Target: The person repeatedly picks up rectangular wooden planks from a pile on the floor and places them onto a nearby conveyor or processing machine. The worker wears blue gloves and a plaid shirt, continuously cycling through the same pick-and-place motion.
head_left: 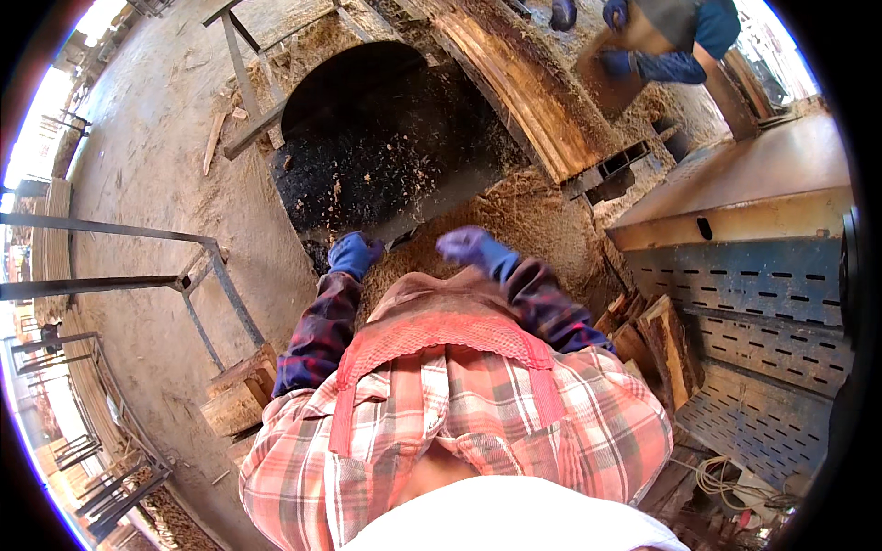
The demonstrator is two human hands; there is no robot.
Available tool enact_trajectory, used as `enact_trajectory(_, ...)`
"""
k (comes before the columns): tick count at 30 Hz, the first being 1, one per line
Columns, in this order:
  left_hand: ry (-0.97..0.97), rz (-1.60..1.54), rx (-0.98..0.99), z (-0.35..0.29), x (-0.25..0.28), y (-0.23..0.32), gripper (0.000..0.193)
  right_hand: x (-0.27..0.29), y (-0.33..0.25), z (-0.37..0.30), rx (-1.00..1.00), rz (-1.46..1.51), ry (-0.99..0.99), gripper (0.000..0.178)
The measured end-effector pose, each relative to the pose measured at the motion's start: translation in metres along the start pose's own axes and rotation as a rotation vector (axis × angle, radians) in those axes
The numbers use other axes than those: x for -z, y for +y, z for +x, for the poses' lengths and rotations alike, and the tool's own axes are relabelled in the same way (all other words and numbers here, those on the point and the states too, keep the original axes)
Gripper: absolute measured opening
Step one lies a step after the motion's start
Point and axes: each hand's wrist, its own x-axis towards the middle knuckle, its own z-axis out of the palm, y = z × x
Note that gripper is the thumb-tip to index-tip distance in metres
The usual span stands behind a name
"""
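Note:
My left hand [354,254], in a blue work glove, is at the near left edge of a black metal table [322,179] strewn with wood chips. Its thumb points right; the other fingers are mostly hidden, so their grip cannot be told. My right hand [470,246], also gloved and slightly blurred, hovers before my apron with its fingers loosely apart and no object visible in it. A long, rough-edged timber [519,87] lies beyond the table on the right.
A co-worker's gloved hand [617,62] is beyond the timber. Metal frames [220,285] stand at left, beside cut wood blocks [241,390]. On the right are a slotted metal machine housing [763,289], wood offcuts [663,349] and loose cable [721,477]. Sawdust [528,216] covers the ground.

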Motion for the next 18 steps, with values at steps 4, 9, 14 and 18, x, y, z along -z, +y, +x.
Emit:
enact_trajectory(4, -0.071, -0.093, 0.01, 0.002, 0.014, -0.017, 0.051, 0.09, -0.147, 0.012, 0.243, -0.773, 0.455, 0.039)
enact_trajectory(9, -0.008, -0.34, -0.039, 0.0, 0.039, 0.009, 0.046, 0.283, -0.166, 0.044, -0.219, -1.111, 0.877, 0.09)
enact_trajectory(14, -0.106, -0.459, -0.154, 0.006, 0.024, 0.074, 0.043, 0.364, -0.091, 0.118, 0.043, 0.062, 0.828, 0.108)
enact_trajectory(18, -0.257, -0.458, -0.202, 0.0, 0.009, 0.11, 0.041, 0.302, -0.109, 0.142, 0.073, -0.669, 0.892, 0.068)
